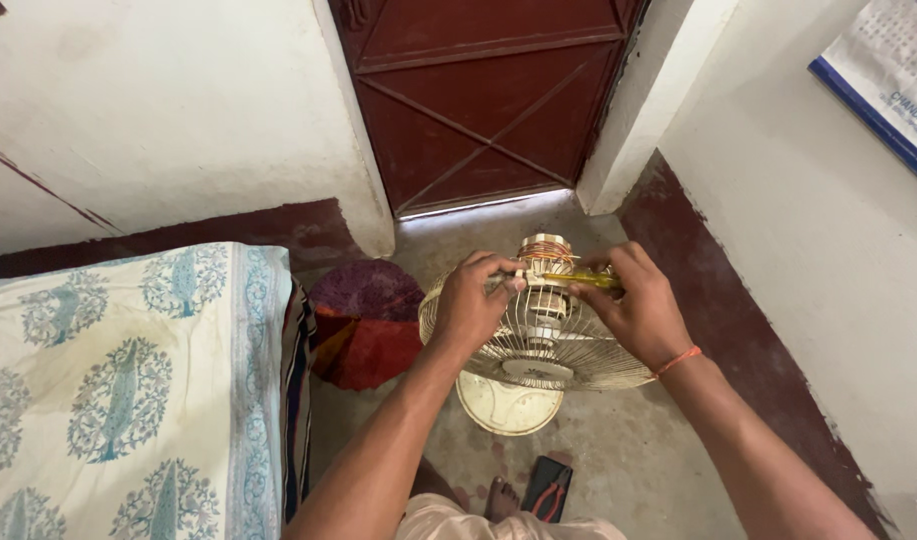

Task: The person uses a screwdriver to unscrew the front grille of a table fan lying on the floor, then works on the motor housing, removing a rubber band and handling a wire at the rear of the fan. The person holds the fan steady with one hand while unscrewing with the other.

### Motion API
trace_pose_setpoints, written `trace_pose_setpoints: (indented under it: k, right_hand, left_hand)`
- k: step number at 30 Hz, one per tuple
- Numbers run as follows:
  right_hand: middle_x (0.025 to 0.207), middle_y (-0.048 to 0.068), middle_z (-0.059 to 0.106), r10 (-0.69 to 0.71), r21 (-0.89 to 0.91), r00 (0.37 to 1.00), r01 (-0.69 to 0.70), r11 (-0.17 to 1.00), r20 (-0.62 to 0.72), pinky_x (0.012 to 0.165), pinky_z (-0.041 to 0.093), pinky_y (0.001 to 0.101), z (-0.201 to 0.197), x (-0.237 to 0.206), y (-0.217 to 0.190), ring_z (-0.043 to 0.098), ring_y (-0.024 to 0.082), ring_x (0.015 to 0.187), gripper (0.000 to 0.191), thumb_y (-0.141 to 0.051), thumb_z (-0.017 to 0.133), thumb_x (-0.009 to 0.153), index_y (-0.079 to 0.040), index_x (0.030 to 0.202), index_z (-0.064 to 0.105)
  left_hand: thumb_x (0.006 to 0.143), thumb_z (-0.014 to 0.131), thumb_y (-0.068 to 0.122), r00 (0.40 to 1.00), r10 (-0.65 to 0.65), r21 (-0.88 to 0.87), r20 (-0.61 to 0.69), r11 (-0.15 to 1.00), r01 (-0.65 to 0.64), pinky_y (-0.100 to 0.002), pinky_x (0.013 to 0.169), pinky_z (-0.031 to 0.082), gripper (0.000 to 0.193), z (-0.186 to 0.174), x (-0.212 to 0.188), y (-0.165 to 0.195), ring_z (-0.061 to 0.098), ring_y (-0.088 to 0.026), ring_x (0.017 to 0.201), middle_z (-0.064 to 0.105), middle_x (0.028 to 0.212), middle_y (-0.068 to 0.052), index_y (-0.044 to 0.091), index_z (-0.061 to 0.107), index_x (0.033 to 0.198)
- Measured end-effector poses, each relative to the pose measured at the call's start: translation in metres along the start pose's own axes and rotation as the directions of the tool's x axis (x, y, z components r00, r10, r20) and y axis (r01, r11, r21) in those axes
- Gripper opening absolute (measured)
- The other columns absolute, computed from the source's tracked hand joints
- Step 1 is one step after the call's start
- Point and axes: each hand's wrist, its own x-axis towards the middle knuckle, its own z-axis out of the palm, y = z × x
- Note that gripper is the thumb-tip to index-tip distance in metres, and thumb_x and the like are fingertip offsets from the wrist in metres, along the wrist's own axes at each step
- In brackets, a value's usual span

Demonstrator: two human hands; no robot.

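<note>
Head view: nearest me, a bare foot (498, 497) beside red-handled pliers (548, 495) on the grey concrete floor (638, 460). My left hand (470, 305) pinches the cream wire-grille pedestal fan (538, 345) at its exposed copper-wound motor (546, 252); my right hand (640, 305) is closed on a yellow-handled screwdriver (583, 281). I judge the grille light and bendable; hold the motor housing. Patterned bed (128, 390) and round red mat (366, 325) crowd the left.

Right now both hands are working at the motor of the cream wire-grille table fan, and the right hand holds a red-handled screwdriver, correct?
Not quite: the head view shows the right hand holding a yellow-handled screwdriver, not red. The left hand is also at the motor of the cream wire-grille table fan.
</note>
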Motion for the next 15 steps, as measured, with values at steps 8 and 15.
trace_pose_setpoints:
  k: [8,15]
  right_hand:
    - [0.092,0.008,0.068,0.079,-0.110,0.997,-0.081,0.991,-0.024,0.064,0.053,0.0343,0.001,0.006,-0.007,0.065,0.021,0.070,0.026,-0.026,0.081,0.086,-0.008,0.105,0.080]
    - [0.090,0.009,0.069,0.129,-0.122,0.991,-0.131,0.984,-0.024,0.065,0.052,0.0356,0.002,0.008,-0.010,0.065,0.021,0.073,0.025,-0.027,0.081,0.087,-0.009,0.104,0.081]
  left_hand:
    - [0.085,0.078,0.017,1.000,-0.008,-0.006,-0.007,1.000,0.008,-0.040,0.091,0.053,0.023,-0.002,0.000,0.001,0.069,-0.026,0.104,0.072,0.111,-0.009,0.012,0.078,0.108]
    - [0.086,0.078,0.019,1.000,0.006,0.024,-0.012,1.000,-0.005,-0.040,0.089,0.052,0.021,-0.002,-0.001,0.002,0.068,-0.026,0.104,0.072,0.109,-0.008,0.012,0.078,0.106]
